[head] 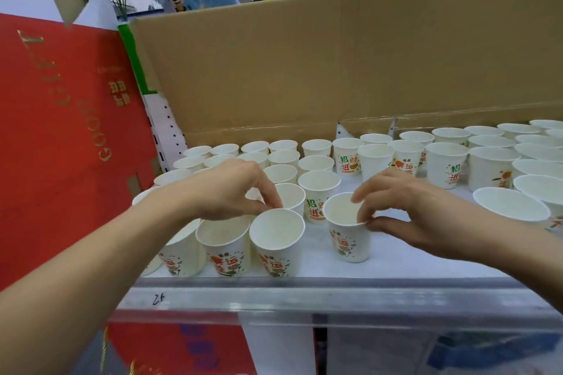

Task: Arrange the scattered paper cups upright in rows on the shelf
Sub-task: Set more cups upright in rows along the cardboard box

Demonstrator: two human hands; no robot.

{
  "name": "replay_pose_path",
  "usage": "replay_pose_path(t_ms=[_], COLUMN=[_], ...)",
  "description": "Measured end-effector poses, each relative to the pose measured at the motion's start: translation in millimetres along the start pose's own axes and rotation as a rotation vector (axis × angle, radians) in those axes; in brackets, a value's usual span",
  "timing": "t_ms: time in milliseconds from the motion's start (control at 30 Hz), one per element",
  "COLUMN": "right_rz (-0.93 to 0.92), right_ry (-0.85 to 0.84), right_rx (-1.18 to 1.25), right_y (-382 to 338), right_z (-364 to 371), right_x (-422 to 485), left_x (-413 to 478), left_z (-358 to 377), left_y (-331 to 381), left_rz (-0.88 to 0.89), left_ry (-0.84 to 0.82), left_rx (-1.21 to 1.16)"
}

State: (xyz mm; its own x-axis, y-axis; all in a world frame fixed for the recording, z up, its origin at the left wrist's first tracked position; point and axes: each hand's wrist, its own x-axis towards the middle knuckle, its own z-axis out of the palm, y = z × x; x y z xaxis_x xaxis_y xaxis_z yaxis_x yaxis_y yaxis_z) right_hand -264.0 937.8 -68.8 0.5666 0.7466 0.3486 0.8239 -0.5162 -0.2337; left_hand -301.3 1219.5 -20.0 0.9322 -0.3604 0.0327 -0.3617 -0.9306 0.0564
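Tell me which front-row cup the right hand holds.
The lone cup just right of the three touching front cups; the right hand pinches its rim. The left hand pinches the third cup.

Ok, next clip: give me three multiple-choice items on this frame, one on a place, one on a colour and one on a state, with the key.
1. Where is the paper cup whose rim the right hand pinches?
A) right of the front row of cups, across a gap
B) stacked on another cup
C) below the shelf

2. What colour is the gift box left of the shelf?
A) blue
B) red with gold lettering
C) plain brown

3. How does the end cup, whose rim the left hand pinches, stand?
A) on its side
B) mouth down
C) upright, mouth up

Key:
1. A: bare shelf shows between it and the row.
2. B: its red face carries gold letters.
3. C: its open mouth faces up.
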Motion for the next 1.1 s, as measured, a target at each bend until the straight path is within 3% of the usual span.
replay_pose_path(t_ms=[367,633,733,900,1100], right_rz=[0.049,0.092,0.209,0.384,0.399], right_ry=[0.004,0.002,0.098,0.012,0.033], right_rx=[0.174,0.256,0.412,0.756,0.742], right_y=[-8.8,-12.9,-13.0,-12.4,-9.5], right_z=[18.7,7.1,2.7,18.9,25.9], right_x=[7.0,6.4,18.0,34.1,35.2], left_x=[-1.1,-11.0,-14.8,-16.7,-14.7], left_z=[5.0,1.7,1.2,6.4,6.4], left_y=[-13.1,-13.4,-15.6,-10.7,-11.2], left_rz=[0.025,-0.051,-0.057,-0.058,-0.042], left_ry=[0.055,0.080,0.111,0.105,0.104], left_rx=[0.085,-0.051,-0.124,-0.163,-0.161])
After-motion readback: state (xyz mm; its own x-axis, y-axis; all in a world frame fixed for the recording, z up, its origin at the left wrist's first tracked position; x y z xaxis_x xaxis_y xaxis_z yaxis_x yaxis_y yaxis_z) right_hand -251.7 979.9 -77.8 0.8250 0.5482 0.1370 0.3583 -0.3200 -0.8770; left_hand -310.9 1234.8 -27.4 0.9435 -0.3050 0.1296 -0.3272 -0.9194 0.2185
